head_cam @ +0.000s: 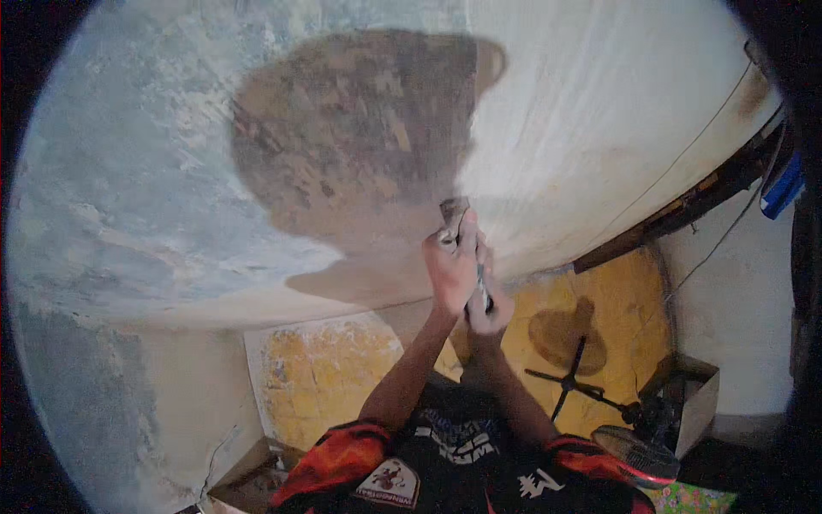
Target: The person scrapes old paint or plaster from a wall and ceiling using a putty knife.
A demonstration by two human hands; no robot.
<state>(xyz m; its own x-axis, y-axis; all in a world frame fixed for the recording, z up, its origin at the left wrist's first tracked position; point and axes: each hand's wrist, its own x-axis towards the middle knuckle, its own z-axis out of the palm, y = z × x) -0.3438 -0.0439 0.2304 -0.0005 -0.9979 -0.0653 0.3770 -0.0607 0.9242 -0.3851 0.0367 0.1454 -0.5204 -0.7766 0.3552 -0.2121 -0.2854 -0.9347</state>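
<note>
Both my hands are together on one tool with a flat, wide blade, which looks like a scraper (453, 207). Its blade end meets the wall (546, 128), or sits very close to it. My left hand (449, 273) wraps the tool just below the blade. Lower and slightly to the right, my right hand (491, 311) closes around the shiny handle, most of which the fingers cover. Bluish-grey patches mark the left part of the wall, while the right part is whitish. A large shadow falls over the wall above the hands.
A pedestal fan (636, 453) with a cross-shaped base (568, 385) is at lower right, beside a cardboard box (703, 408). Another box (247, 475) is at lower left. The floor (334, 379) is worn yellow. A thin cable (716, 244) hangs at right near a blue object (783, 186).
</note>
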